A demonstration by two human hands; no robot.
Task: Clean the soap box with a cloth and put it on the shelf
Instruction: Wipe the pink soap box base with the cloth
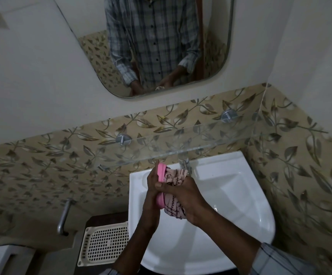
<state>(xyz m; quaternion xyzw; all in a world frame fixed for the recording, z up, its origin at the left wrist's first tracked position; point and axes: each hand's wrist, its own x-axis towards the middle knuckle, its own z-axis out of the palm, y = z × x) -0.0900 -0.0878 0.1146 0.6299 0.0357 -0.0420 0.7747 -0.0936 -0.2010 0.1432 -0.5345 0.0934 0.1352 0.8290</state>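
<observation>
**Pink box, cloth, and the shelf just above**

Pink plastic shows between our two hands. That is the soap box [160, 185]. We hold it on its edge over the white sink [240, 211], so its long side runs up and down, with one end pointing up toward the wall.

Our left hand [153, 187] is wrapped around the box from the left. The fingers are closed tight on it. Our right hand [183, 197] is closed on the cloth [176, 180] and presses it flat on the right face of the box. So both hands are together, with the box and cloth squeezed between them. The cloth is pale with dark wavy lines, and it bunches out above and below our right hand.

We think we are in the wiping part of the job. We cannot tell how clean the box is, because the cloth and our fingers hide most of it.

Now the part that matters for the next move. The glass shelf [181, 138] hangs on the wall, above the sink. It lies up and ahead of our hands. The top end of the box is just below its front edge. Our left hand has the box, so it is the one to lift it. We would need to tip the box flat first, because it would fall over on its edge. Glass can be slippery too, so we should set it down softly.
</observation>
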